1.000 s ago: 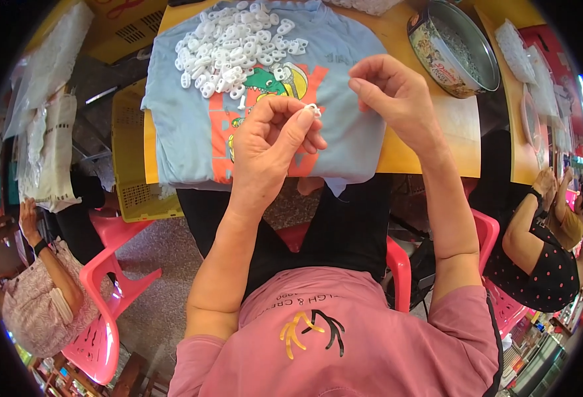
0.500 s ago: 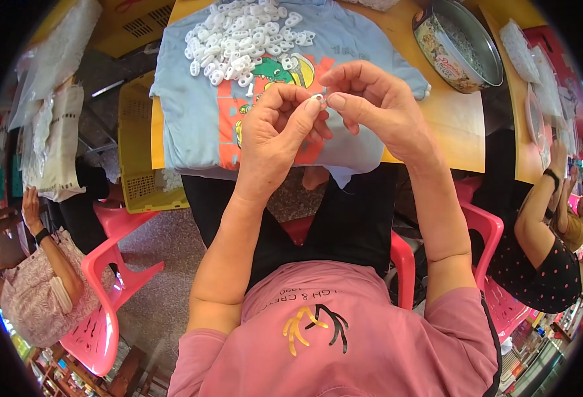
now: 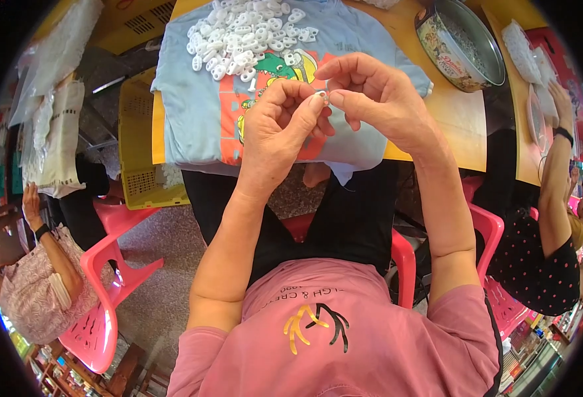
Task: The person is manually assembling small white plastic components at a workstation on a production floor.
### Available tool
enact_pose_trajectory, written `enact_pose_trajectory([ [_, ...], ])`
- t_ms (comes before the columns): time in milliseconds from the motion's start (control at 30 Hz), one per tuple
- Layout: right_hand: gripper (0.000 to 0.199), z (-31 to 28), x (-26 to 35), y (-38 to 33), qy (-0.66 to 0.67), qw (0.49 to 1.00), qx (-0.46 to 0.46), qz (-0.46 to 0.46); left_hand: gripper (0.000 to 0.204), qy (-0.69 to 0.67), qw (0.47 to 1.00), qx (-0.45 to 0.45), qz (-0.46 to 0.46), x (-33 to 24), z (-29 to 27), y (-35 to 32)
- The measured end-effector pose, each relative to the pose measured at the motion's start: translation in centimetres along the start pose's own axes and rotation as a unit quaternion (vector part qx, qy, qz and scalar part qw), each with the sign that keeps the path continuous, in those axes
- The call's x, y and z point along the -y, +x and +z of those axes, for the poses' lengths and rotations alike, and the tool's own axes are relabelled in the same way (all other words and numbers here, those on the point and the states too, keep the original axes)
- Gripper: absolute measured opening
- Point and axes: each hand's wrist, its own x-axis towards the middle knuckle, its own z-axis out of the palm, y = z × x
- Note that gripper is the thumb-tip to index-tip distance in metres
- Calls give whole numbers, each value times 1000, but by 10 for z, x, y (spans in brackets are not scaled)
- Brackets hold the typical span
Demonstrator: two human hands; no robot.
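Observation:
Above the edge of the table, my left hand (image 3: 275,129) pinches a small white plastic cord stopper (image 3: 322,96) between thumb and curled fingers. My right hand (image 3: 387,102) comes in from the other side, its thumb tip right at the stopper. The right index finger is raised and bent over, apart from the thumb; whatever lies between the right thumb and the fingers behind it is too small to make out. Beyond the hands, a heap of similar white cord stoppers (image 3: 242,40) lies on a light blue T-shirt (image 3: 192,129) with a cartoon print.
The shirt is spread over a yellow table (image 3: 460,126). An oval tin (image 3: 447,56) with small shiny bits inside stands at the far right. A yellow crate (image 3: 136,132) is on the left. People on pink chairs (image 3: 99,278) sit at both sides, one reaching toward plastic bags (image 3: 546,76).
My hands stay together at the stopper, with only a slight shift. At right, the neighbour's arm has stretched forward toward the bags. The view has moved slightly.

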Motion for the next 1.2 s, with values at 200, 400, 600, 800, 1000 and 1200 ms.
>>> enact_pose_trajectory([
  [200, 27, -6, 5, 0, -21, 1000, -1, -5, 13, 18, 1000, 1, 2, -1, 0, 0],
  [400, 28, -4, 1, 1, -23, 1000, 6, -2, 13, 10, 1000, 4, 3, -1, 1, 0],
  [600, 28, -3, 3, 1, -28, 1000, 9, 3, 13, 14, 1000, 1, 6, 0, 1, 0],
  [800, 27, -2, 0, 2, -43, 998, 15, -35, 14, 8, 1000, 0, 0, -1, 0, 0],
  [1000, 28, 0, -5, 4, -82, 992, 10, -91, 13, 5, 1000, -17, 6, 0, 3, 1],
  [1200, 26, 2, -5, 4, -66, 994, 18, -89, 14, 13, 1000, -22, 0, -1, 2, 1],
])
